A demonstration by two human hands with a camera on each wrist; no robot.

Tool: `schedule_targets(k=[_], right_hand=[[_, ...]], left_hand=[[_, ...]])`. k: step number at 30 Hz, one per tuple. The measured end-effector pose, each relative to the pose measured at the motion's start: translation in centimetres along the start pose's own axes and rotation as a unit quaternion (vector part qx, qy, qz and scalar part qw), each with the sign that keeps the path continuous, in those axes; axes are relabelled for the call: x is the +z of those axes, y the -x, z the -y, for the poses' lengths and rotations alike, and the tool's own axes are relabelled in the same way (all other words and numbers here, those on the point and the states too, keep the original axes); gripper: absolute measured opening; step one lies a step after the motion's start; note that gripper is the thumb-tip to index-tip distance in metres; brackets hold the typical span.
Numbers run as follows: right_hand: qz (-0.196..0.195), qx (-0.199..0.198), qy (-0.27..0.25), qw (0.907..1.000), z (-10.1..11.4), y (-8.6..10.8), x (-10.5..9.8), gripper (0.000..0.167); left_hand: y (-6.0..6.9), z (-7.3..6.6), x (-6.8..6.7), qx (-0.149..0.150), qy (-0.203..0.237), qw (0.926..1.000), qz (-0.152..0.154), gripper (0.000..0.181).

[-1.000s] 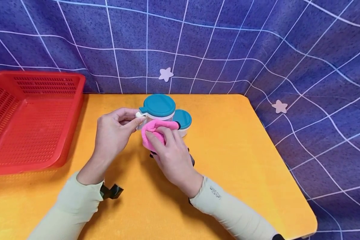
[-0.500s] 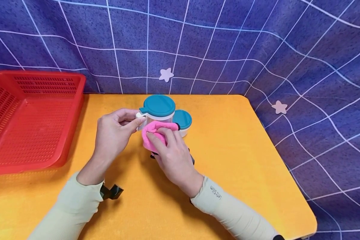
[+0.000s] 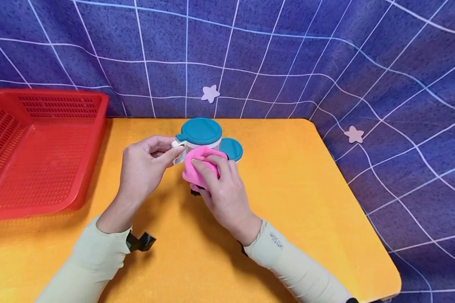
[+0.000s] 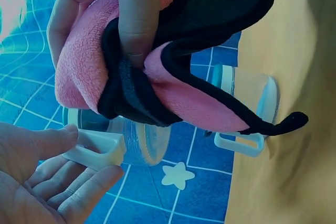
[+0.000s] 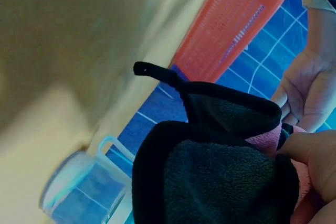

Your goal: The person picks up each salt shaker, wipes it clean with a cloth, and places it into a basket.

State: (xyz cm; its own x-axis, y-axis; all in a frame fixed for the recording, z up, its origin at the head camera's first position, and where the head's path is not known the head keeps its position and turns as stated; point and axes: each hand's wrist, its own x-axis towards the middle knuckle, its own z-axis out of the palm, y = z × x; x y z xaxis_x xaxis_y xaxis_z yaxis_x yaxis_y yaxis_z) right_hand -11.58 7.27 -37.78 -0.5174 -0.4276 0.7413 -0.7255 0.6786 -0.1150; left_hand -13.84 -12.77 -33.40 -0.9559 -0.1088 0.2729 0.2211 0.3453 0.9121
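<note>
My left hand (image 3: 142,168) pinches the white handle (image 3: 178,152) of a clear jar with a teal lid (image 3: 201,131). In the left wrist view the jar (image 4: 147,142) is held off the table, its handle (image 4: 100,148) between thumb and fingers. My right hand (image 3: 227,195) grips a bunched pink cloth (image 3: 201,168) against the jar's near side, hiding much of its body. The cloth's dark underside (image 5: 220,182) and black edging hang down in the right wrist view. Behind, a smaller teal-lidded jar (image 3: 232,149) stands on the table; its handle (image 4: 239,145) shows in the left wrist view.
A red perforated basket (image 3: 73,185) stands on the left of the yellow table (image 3: 307,210). A blue curtain (image 3: 265,54) with white grid lines and star shapes hangs behind and along the right side.
My right hand and the pink cloth have shifted slightly up and to the right over the jar's side, covering more of the small jar. My left hand stays on the handle.
</note>
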Motion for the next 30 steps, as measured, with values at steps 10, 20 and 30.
schedule_targets(k=[10, 20, 30], right_hand=[[-0.022, 0.023, -0.027, 0.9991, -0.7, -0.4, -1.0, 0.062], [-0.034, 0.039, -0.048, 0.9975, -1.4, -0.1, -1.5, 0.061], [-0.041, 0.069, -0.076, 0.9939, -2.3, 0.3, -2.0, 0.055]], left_hand=[[-0.2, -0.1, 0.0, 0.003, 0.006, 1.0, -0.004, 0.032], [-0.2, -0.2, -0.1, 0.005, 0.006, 1.0, -0.006, 0.031], [-0.2, 0.0, -0.2, 0.017, 0.022, 0.9996, -0.006, 0.028]])
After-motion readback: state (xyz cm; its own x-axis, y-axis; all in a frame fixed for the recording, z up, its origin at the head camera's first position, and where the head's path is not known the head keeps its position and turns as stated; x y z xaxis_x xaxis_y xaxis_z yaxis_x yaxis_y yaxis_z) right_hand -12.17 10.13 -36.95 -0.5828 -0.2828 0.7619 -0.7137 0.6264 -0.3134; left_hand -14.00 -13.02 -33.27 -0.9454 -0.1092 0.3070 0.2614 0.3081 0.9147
